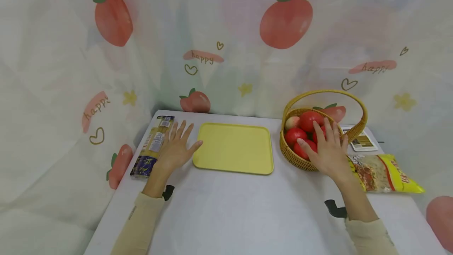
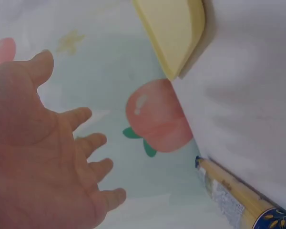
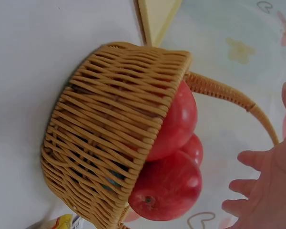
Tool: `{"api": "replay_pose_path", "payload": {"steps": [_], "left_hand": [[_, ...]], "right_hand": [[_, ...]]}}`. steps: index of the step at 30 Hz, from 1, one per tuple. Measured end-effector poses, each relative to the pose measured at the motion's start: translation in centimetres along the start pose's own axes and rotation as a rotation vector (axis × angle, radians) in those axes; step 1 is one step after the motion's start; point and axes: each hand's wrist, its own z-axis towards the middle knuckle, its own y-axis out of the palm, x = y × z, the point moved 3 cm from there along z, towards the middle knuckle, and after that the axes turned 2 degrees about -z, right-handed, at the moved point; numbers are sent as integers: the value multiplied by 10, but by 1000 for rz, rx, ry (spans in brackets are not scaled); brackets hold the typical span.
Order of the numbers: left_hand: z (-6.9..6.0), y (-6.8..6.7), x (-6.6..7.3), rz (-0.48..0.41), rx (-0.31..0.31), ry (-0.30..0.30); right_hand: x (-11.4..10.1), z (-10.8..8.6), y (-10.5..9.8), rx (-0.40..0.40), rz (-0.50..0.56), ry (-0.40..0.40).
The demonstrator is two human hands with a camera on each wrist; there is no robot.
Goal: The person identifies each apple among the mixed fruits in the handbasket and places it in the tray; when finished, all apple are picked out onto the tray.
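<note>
With fingers spread, my left hand (image 1: 174,150) is held over the table between a long pack of what looks like spaghetti (image 1: 154,141) and a yellow tray (image 1: 233,148). In the left wrist view its palm shows and nothing is in it. My right hand (image 1: 330,158), also spread, hovers by the near right side of a wicker basket (image 1: 295,162). Red apples (image 3: 171,188) and a paler round fruit (image 1: 292,123) fill that basket. A gap separates the fingers from the apples in the right wrist view. From the head, the hand hides part of the basket.
A yellow food bag with a clear window (image 1: 378,172) lies right of the basket, partly behind my right wrist. Behind the basket sits a flat white-edged item (image 1: 364,145), partly hidden. A printed cloth (image 1: 233,19) hangs along the white table's (image 1: 240,215) back and left edges.
</note>
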Motion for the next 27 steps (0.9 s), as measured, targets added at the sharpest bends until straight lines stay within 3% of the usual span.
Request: {"api": "replay_pose_path", "payload": {"steps": [9,14,18,24,27], "left_hand": [[5,-1,-8,-192,38,35],[4,-7,-10,-380,78,13],[7,-9,-18,-570,101,3],[11,-8,-32,-990,55,-22],[13,0,-40,-1143,48,-54]], "right_hand": [[9,6,-16,50,42,37],[13,11,-21,98,96,31],[18,14,-27,105,154,80],[37,17,-34,124,234,280],[44,17,-39,121,289,347]]}}
